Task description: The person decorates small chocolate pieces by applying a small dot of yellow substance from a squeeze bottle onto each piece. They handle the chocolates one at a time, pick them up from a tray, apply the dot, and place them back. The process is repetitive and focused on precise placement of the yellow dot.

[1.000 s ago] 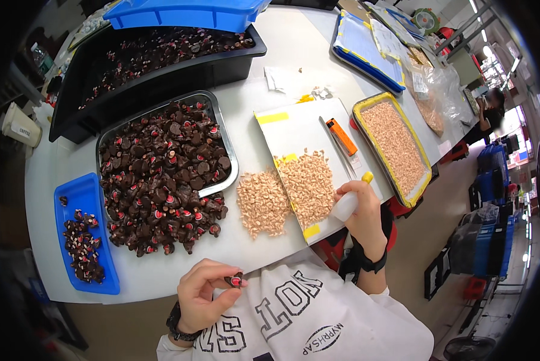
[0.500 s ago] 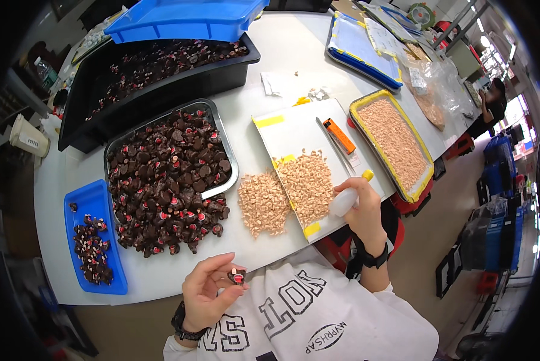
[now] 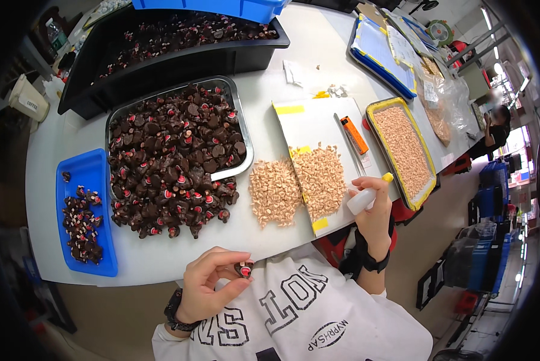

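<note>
My left hand [image 3: 208, 284] pinches a small dark brown figure-like piece [image 3: 244, 269] with a red and white spot between thumb and fingertips, just in front of the table edge. My right hand [image 3: 375, 222] is closed round a small translucent white squeeze bottle [image 3: 360, 202], its yellow end pointing up and right. The bottle is beside a heap of small beige pieces [image 3: 320, 180] on a white board [image 3: 327, 117] edged with yellow tape. Another beige heap [image 3: 275, 192] lies on the table to its left. Many similar dark brown pieces [image 3: 180, 162] fill and spill from a metal tray [image 3: 245, 129].
A blue tray [image 3: 80, 161] with dark pieces stands at left; a deep black bin [image 3: 222, 65] lies behind. Tweezers [image 3: 349, 144] and an orange cutter [image 3: 355, 135] rest on the board. A yellow-rimmed tray [image 3: 375, 120] of beige bits is at right. A person [image 3: 496, 132] is far right.
The view has shifted, so the table things appear further right. My left hand has turned the dark piece a little. My right hand's fingers have shifted on the bottle, which is still held.
</note>
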Demonstrator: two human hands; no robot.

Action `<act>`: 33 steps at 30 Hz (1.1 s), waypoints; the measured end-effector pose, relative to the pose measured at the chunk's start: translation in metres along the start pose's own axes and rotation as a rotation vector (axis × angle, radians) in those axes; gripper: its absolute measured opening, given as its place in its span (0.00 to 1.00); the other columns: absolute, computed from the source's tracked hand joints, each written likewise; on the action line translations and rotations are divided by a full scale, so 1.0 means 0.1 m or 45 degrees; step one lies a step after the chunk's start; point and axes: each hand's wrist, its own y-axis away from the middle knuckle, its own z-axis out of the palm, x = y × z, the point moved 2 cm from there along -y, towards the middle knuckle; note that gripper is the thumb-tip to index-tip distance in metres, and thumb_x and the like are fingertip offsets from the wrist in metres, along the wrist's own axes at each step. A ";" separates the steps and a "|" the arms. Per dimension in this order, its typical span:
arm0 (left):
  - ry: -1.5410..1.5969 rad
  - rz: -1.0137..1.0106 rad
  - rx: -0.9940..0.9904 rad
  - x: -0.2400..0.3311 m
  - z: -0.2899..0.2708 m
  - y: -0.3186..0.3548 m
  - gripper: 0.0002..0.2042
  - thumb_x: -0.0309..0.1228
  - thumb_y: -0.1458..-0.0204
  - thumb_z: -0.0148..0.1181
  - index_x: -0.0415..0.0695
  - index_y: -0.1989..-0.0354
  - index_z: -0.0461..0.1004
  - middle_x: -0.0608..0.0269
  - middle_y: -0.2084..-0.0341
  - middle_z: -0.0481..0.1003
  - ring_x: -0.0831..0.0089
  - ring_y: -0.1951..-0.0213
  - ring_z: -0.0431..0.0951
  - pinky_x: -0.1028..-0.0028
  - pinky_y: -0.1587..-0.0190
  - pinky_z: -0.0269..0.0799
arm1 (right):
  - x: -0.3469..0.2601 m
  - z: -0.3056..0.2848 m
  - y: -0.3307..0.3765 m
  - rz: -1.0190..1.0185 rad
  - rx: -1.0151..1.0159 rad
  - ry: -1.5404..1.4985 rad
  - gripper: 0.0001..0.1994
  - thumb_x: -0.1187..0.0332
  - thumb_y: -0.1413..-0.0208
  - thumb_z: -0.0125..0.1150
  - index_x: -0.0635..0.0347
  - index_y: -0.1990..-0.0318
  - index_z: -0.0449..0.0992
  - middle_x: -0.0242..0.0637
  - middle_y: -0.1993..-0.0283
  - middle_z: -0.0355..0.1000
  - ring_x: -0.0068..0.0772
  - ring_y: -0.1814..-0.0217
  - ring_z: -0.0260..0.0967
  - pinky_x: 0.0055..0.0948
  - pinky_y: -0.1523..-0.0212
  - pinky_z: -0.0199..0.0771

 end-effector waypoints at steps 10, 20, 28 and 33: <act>-0.003 -0.015 -0.050 0.01 -0.03 -0.02 0.17 0.15 0.56 0.58 0.32 0.55 0.68 0.55 0.62 0.69 0.75 0.64 0.75 0.79 0.61 0.73 | 0.07 0.03 0.00 0.010 -0.146 0.161 0.14 0.81 0.55 0.59 0.60 0.63 0.62 0.38 0.71 0.70 0.32 0.70 0.69 0.27 0.70 0.68; -0.016 -0.091 -0.063 0.03 0.00 -0.05 0.16 0.19 0.56 0.59 0.32 0.56 0.67 0.53 0.65 0.71 0.73 0.66 0.74 0.78 0.63 0.71 | 0.04 0.02 0.02 0.072 -0.095 0.010 0.15 0.81 0.56 0.59 0.59 0.63 0.61 0.37 0.72 0.69 0.31 0.71 0.69 0.26 0.70 0.67; -0.249 -0.050 -0.356 0.03 0.06 -0.12 0.24 0.19 0.56 0.61 0.36 0.48 0.66 0.58 0.64 0.72 0.77 0.66 0.76 0.80 0.63 0.72 | -0.84 0.12 -0.04 -0.327 -0.519 -0.866 0.14 0.84 0.65 0.61 0.56 0.74 0.64 0.37 0.73 0.71 0.30 0.74 0.65 0.27 0.73 0.64; -0.336 0.015 -0.405 0.12 0.07 -0.10 0.25 0.19 0.57 0.62 0.35 0.47 0.64 0.58 0.66 0.71 0.76 0.68 0.75 0.78 0.66 0.71 | -1.21 0.36 -0.13 -0.575 -0.800 -1.010 0.08 0.74 0.61 0.64 0.56 0.73 0.70 0.32 0.67 0.71 0.35 0.68 0.67 0.29 0.69 0.65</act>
